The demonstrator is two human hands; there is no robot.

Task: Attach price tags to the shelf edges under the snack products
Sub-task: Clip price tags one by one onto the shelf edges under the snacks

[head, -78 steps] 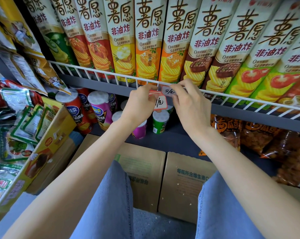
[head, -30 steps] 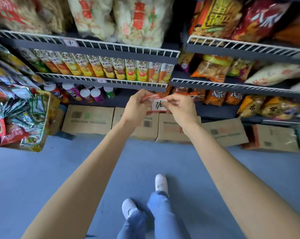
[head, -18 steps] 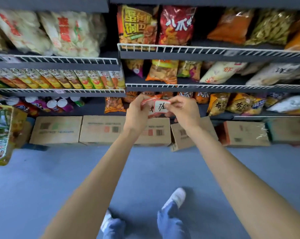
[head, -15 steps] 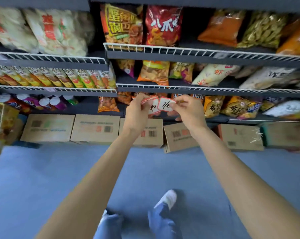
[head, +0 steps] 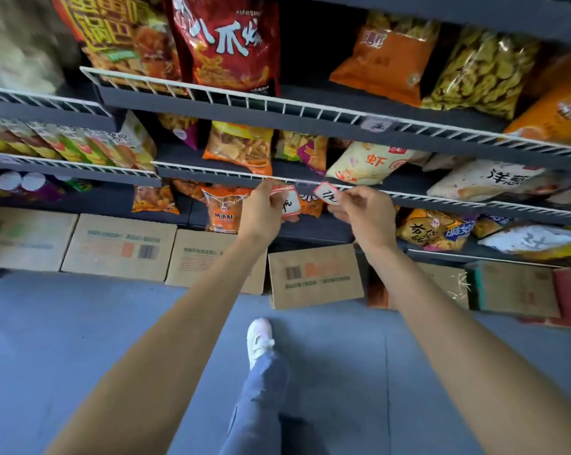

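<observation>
Snack shelves with white wire rails fill the aisle; both hands are raised before the middle rail (head: 409,195).

Pinched in the right hand (head: 366,211) is a single red-bordered price tag (head: 328,195), held just at the rail below a shrimp-cracker bag (head: 366,160); the left hand (head: 261,211) grips a small stack of spare tags (head: 289,205). These tags look paper-light and bendable, so an edge pinch seems best, pressing flat against the rail.

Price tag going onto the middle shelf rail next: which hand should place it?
Right. The right hand pinches a single tag at the rail; the left hand holds the remaining tags lower.
</observation>
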